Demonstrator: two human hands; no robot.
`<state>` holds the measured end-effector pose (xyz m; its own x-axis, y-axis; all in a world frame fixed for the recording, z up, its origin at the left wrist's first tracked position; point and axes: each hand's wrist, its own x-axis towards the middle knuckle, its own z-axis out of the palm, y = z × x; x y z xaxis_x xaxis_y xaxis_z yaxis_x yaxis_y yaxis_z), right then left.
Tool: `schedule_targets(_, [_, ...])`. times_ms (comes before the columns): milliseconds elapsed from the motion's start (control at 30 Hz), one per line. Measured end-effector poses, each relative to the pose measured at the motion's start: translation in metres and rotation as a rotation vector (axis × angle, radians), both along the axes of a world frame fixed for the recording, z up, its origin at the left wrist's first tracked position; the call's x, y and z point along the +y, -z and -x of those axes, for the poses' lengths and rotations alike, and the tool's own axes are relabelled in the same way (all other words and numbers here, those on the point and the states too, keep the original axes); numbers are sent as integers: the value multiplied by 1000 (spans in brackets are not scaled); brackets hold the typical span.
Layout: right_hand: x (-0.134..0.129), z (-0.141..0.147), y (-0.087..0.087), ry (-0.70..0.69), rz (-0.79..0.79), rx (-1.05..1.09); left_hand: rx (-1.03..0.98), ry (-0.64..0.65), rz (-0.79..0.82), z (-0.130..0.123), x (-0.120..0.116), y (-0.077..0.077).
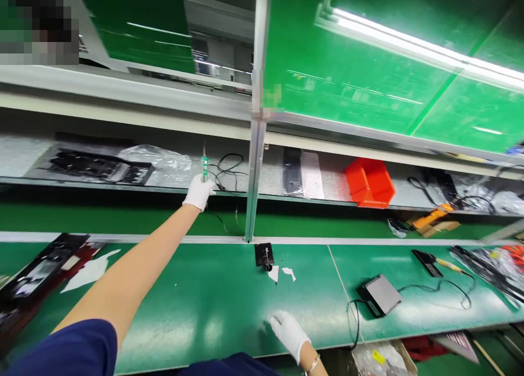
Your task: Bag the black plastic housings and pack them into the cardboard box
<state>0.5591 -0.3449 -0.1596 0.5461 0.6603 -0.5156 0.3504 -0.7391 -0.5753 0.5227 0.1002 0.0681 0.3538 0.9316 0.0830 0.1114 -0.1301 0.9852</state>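
Note:
My left hand (199, 192), in a white glove, is raised to the shelf at centre left. It is closed on a slim green tool (205, 167) whose thin tip points up. A tangle of black cable (229, 171) lies just right of it on the shelf. Low over the green bench, near its front edge, is my right hand (289, 332), also gloved. Its fingertips are blurred, and whether they hold anything cannot be made out. Beyond it on the bench are a small black part (264, 254) and two white scraps (273, 273).
A red bin (369, 183) and plastic bags (159, 160) occupy the shelf (335, 193). A metal post (254, 174) rises at centre. The bench (204, 305) bears a grey box (381, 294) with a cable, a soldering iron (448, 264) and long black parts (36, 272).

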Motion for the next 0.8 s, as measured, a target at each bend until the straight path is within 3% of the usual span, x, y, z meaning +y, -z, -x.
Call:
schedule_targets(133, [73, -34, -52, -75, -264, -9, -83, -14, -7, 66, -66, 4])
schedule_targets(267, [169, -47, -93, -112, -479, 43, -17, -41, 61, 146, -145, 24])
schedule_targets(400, [269, -44, -111, -109, -548, 143, 84, -180, 195, 213, -216, 50])
schedule_targets(533, [350, -15, -119, -169, -544, 331, 204, -205, 270, 256, -267, 76])
schedule_targets(600, [369, 10, -124, -244, -568, 475, 253, -222, 325, 277, -284, 90])
schedule_targets(667, [367, 39, -127, -316, -618, 619, 292, -258, 364, 301, -295, 103])
schedule_targets(800, [306, 84, -120, -424, -732, 851, 398, -347, 324, 356, -302, 120])
